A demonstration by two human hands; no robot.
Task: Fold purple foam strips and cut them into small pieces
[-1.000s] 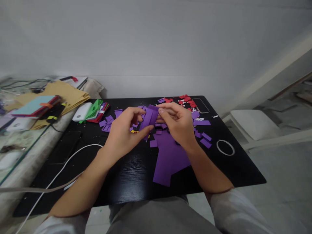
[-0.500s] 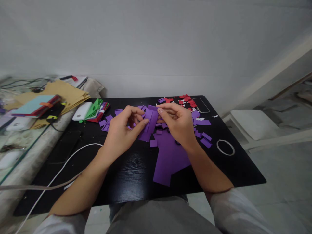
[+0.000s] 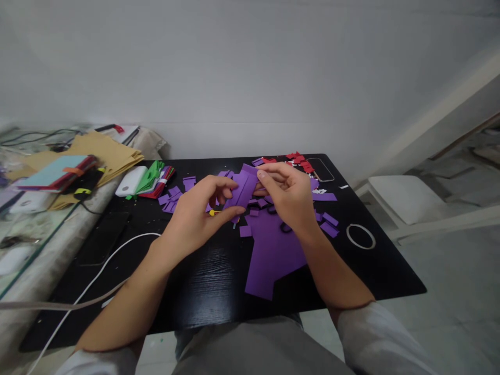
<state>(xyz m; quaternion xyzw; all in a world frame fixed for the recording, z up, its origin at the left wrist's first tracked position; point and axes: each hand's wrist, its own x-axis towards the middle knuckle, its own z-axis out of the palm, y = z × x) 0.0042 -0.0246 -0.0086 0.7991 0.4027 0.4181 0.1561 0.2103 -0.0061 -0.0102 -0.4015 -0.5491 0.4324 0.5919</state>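
Observation:
Between both hands, above the black table (image 3: 211,291), is a folded piece of purple paper (image 3: 247,183) with a crease line along it. My left hand (image 3: 195,208) curls its fingers and thumb about the paper's lower left side. The thumb and fingers of my right hand (image 3: 287,195) pinch its upper right edge. Beneath my right hand lies a large purple sheet (image 3: 265,260), partly covered by my wrist. A black loop (image 3: 286,227), like a scissor handle, shows on that sheet. Small purple folded pieces (image 3: 330,224) lie scattered around.
Red paper scraps (image 3: 300,160) lie at the back right, and a ring (image 3: 361,237) rests near the right edge. Green folded paper (image 3: 150,177), a phone (image 3: 103,237) and a white cable (image 3: 113,255) are at left. A white stool (image 3: 402,198) stands beyond the table.
The purple paper has tilted further to the right and its lower end has risen. My left thumb has shifted slightly down and right. A small yellow thing now shows below my left fingers.

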